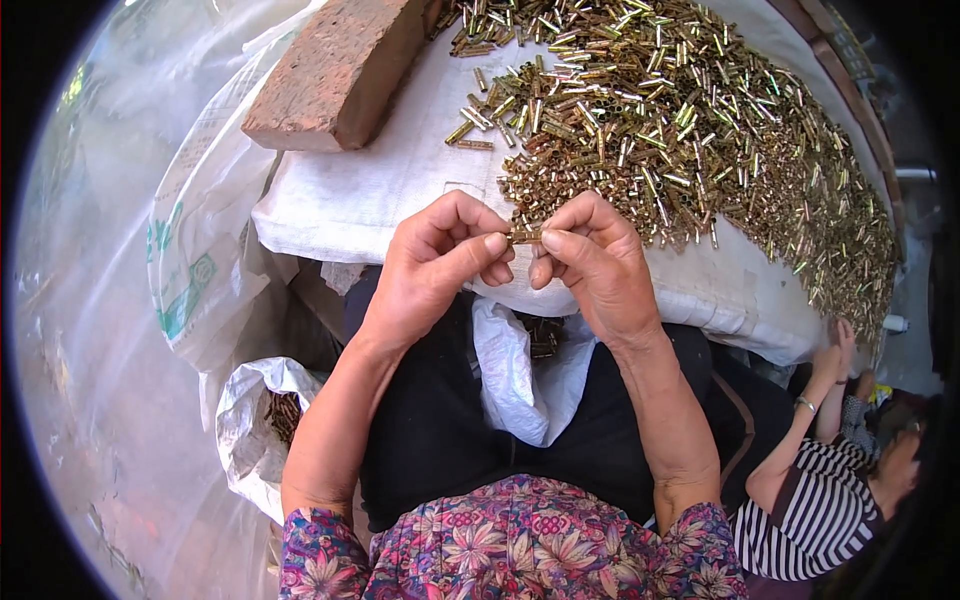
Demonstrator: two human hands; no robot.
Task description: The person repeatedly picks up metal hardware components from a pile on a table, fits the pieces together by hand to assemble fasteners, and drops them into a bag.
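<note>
Between my two hands is a small brass-coloured metal tube (525, 238), held level above the front edge of the white cloth (345, 205). My left hand (440, 255) pinches its left end between thumb and fingers. From the other side, the thumb and forefinger of my right hand (600, 260) close on the right end. My fingertips cover both ends. Just beyond my hands a large heap of similar small metal tubes (640, 130) spreads over the cloth, with several loose ones (480, 118) at its left side.
A red brick (320, 85) lies at the far left of the cloth. An open white sack (527, 385) with dark pieces inside sits between my legs. Another white bag (250, 440) of brownish pieces stands at lower left. A co-worker's hand (844, 345) touches the heap's right end.
</note>
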